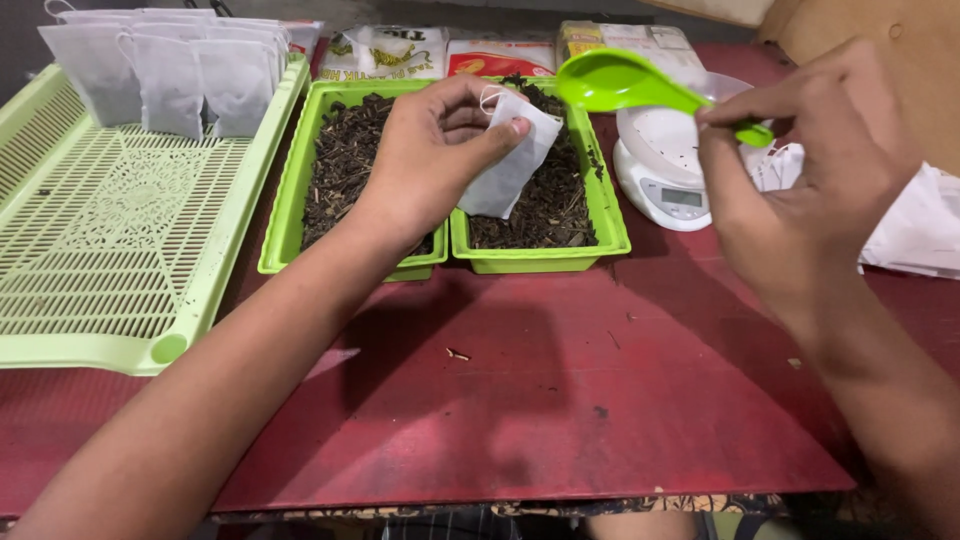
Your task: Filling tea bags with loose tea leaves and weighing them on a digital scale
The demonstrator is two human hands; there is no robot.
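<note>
Red table (520, 400), 2 green trays (545, 260) of dried leaves, left hand (430, 150) pinching white pouch (510, 165), right hand (810, 170) gripping green scoop (620, 85)

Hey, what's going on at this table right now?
A person sits at a red table. The left hand pinches a small white mesh bag above two green tubs of dark dried leaves. The right hand holds a bright green scoop by its handle, bowl raised near the bag. A white kitchen scale sits behind the scoop. To the left, a green slatted tray carries a row of white bags along its far edge.
</note>
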